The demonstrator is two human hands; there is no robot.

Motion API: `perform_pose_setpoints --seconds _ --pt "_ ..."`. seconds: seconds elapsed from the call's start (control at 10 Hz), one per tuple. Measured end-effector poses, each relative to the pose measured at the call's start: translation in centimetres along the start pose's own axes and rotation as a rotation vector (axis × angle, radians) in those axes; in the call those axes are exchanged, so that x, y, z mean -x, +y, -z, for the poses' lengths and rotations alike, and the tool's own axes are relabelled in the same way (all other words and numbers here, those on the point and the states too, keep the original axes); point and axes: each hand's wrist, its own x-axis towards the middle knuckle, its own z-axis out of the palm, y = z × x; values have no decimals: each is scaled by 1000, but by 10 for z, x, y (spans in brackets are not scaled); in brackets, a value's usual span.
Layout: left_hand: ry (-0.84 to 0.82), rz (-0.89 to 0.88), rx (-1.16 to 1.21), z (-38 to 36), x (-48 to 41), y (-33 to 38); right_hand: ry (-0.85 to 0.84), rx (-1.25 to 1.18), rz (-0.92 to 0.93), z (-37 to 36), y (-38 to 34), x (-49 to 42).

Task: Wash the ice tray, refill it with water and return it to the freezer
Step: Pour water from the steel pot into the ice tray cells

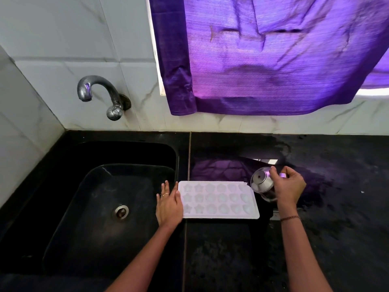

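A white ice tray (219, 200) with star and heart shaped cells lies flat on the black counter, just right of the sink. My left hand (169, 204) rests on the tray's left edge, fingers spread over the rim. My right hand (289, 185) grips a small steel cup (263, 183) and tilts it over the tray's right end. Whether water is running from the cup cannot be made out.
A black sink (105, 207) with a steel drain (121, 211) sits at the left. A steel tap (99, 91) juts from the tiled wall above it. A purple curtain (263, 55) hangs over the window. The black counter (336, 218) stretches to the right.
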Motion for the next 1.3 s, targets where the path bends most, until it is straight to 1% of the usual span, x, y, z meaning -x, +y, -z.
perform_pose_setpoints --seconds 0.2,0.6,0.7,1.1,1.3 --pt "4 1 4 1 1 0 30 -92 -75 3 1 -3" --pt "-7 5 2 0 0 -1 -8 -156 -79 14 4 6" --pt "-10 6 0 0 0 0 -13 -156 -84 17 7 8" --pt "-6 3 2 1 0 0 -49 -42 19 22 7 16" --pt "-6 3 5 1 0 1 -50 -28 43 22 6 17"
